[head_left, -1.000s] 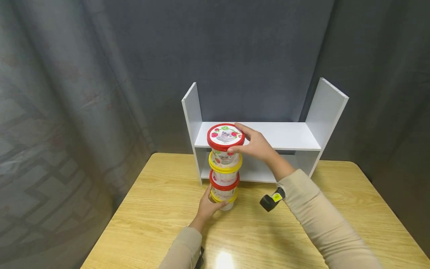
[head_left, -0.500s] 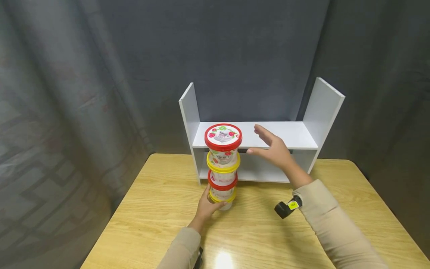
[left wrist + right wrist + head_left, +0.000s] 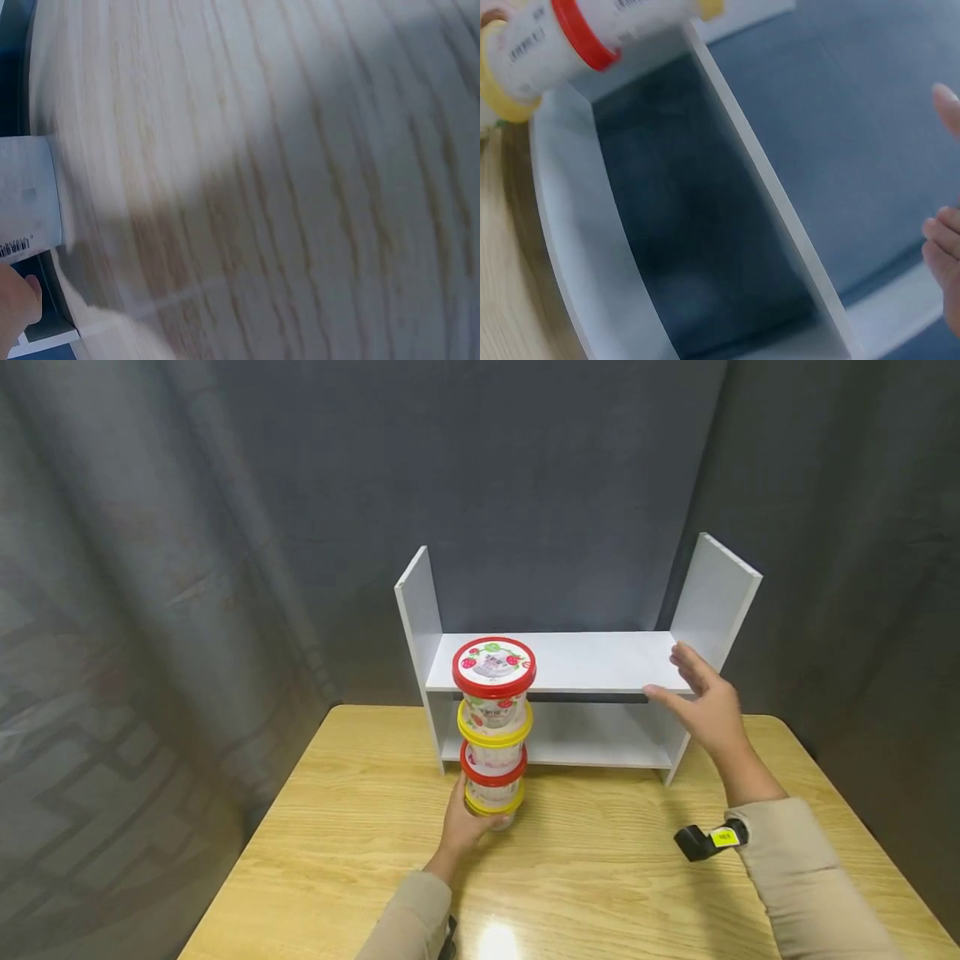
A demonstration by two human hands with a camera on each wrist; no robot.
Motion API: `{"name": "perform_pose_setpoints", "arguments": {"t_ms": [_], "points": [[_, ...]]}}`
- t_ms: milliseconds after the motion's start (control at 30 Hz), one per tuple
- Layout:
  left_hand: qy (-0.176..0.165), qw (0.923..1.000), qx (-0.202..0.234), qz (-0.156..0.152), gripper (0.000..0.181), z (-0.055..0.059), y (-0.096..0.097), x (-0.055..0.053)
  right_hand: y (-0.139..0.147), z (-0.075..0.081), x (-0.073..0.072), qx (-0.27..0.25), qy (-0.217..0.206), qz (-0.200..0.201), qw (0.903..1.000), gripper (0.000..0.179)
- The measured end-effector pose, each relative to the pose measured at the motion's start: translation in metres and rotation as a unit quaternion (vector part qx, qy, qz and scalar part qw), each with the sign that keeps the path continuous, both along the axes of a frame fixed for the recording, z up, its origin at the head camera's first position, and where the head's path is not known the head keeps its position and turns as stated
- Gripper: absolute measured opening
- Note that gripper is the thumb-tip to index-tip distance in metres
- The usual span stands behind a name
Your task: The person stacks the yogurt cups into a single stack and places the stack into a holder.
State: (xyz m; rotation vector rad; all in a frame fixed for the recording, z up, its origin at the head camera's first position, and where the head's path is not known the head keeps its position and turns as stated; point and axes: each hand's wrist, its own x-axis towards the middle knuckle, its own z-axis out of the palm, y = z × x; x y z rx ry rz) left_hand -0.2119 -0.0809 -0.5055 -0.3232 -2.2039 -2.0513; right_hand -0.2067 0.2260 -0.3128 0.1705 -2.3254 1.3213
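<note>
Several round tubs stand in one upright stack on the wooden table, their lids alternating red and yellow. The top tub (image 3: 493,670) has a red-rimmed lid printed with strawberries. Low on the stack, my left hand (image 3: 457,825) grips the bottom tub (image 3: 513,817), which has a yellow lid, between thumb and fingers. The left wrist view catches only a white tub side with a barcode (image 3: 26,199) and part of the thumb (image 3: 15,306). My right hand (image 3: 708,706) is raised before the shelf's right end, holding nothing, its thumb and fingers spread apart.
Behind the stack stands a white two-tier shelf (image 3: 592,662) with tall side panels; the stack overlaps its left part in the head view. The wooden table (image 3: 600,860) spreads in front. Grey curtains (image 3: 555,468) hang behind and at both sides.
My right hand has let go of the top tub and moved right, away from the stack. The left hand keeps its grip at the bottom, and the stack stays upright.
</note>
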Motion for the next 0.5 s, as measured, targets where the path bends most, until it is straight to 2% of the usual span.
{"name": "perform_pose_setpoints", "arguments": {"t_ms": [100,267,367,500], "points": [[0.007,1.0,0.006,0.003,0.089,0.005,0.002,0.003,0.013,-0.001,0.002,-0.016,0.013,-0.061,0.9979,0.07],[0.013,0.9999,0.006,0.008,0.088,0.007,0.004,0.004,0.03,-0.002,-0.001,-0.052,0.022,-0.149,0.9872,0.065],[0.024,0.9996,0.006,0.011,0.087,0.004,0.005,0.003,0.036,-0.002,-0.006,-0.059,0.005,-0.175,0.9827,0.065],[0.032,0.9993,0.008,0.015,0.086,0.0,0.006,0.003,0.04,-0.006,-0.016,-0.053,-0.029,-0.184,0.9811,0.064]]}}
